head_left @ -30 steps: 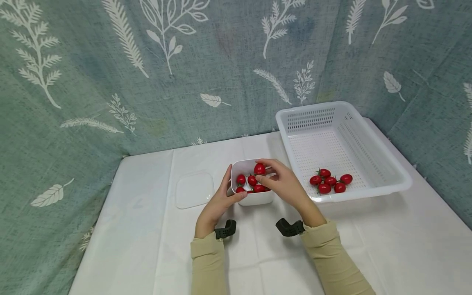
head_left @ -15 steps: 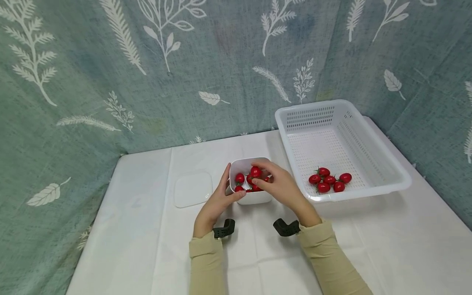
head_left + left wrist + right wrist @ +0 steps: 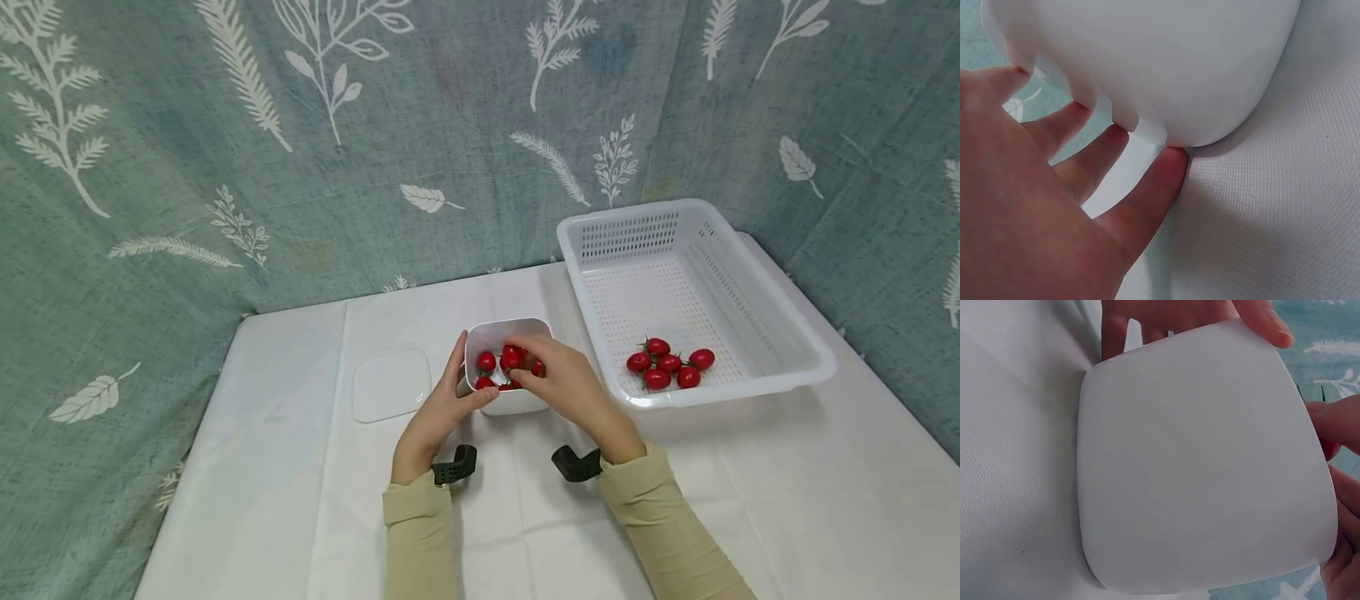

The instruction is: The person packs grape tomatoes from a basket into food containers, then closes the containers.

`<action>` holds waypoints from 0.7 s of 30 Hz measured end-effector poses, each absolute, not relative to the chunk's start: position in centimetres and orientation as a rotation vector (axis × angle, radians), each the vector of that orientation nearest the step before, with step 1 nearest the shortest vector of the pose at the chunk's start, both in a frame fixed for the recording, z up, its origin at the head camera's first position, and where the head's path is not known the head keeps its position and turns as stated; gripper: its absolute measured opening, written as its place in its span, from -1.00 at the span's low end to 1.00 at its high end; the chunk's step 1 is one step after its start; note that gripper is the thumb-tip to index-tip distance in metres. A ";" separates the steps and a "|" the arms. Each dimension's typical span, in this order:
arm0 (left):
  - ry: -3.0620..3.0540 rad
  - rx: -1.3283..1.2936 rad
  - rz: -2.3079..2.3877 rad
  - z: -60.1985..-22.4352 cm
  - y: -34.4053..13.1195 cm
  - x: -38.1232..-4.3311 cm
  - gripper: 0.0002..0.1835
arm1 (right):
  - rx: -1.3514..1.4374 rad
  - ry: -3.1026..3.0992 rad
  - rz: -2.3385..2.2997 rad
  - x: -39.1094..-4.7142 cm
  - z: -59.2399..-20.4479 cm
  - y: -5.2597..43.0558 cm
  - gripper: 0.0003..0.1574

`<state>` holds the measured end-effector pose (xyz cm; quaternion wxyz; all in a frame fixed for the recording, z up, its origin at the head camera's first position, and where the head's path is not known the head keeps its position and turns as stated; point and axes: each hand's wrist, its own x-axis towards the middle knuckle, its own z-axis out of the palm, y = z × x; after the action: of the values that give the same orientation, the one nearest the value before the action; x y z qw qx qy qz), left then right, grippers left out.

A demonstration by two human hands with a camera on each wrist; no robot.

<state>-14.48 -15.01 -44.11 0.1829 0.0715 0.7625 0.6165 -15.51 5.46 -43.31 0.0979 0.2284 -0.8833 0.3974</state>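
A small white square container [image 3: 516, 403] stands on the table with several red cherry tomatoes [image 3: 486, 361] inside. My left hand [image 3: 437, 414] holds it by the near left corner, thumb at the front rim and fingers along the left side; the left wrist view shows fingertips [image 3: 1175, 164] against its wall. Over the container's right side, my right hand [image 3: 566, 383] pinches a cherry tomato [image 3: 512, 357] between thumb and fingers, down among the others. In the right wrist view the container wall hides most of that tomato [image 3: 1330, 450].
A white perforated basket [image 3: 795, 377] stands to the right, with several cherry tomatoes [image 3: 669, 363] in its near left corner. Left of the container lies a clear, flat, square lid [image 3: 392, 385]. A patterned curtain [image 3: 450, 125] hangs behind the white-covered table [image 3: 270, 467].
My right hand has moved left and lower into the container, bringing its pinched tomato down among the others. My left hand keeps its hold on the container.
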 end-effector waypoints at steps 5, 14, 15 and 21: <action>2.159 0.209 1.738 -44.3 -15.0 -14.5 -0.03 | 0.719 -2.596 1.098 -15.4 -43.4 5.3 -0.47; 2.139 0.206 1.763 -44.3 -14.9 -14.6 -0.05 | 0.721 -2.615 1.064 -15.5 -43.5 5.2 -0.46; 2.136 0.206 1.765 -44.3 -14.9 -14.6 -0.05 | 0.731 -2.608 1.066 -15.5 -43.6 5.2 -0.47; 2.138 0.196 1.772 -44.2 -14.8 -14.6 -0.03 | 0.753 -2.578 1.083 -15.4 -43.5 5.3 -0.51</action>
<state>-14.63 -14.81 -44.20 0.1779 0.0693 0.7558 0.6263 -15.42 5.26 -43.55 0.1226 0.2582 -0.8835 0.3712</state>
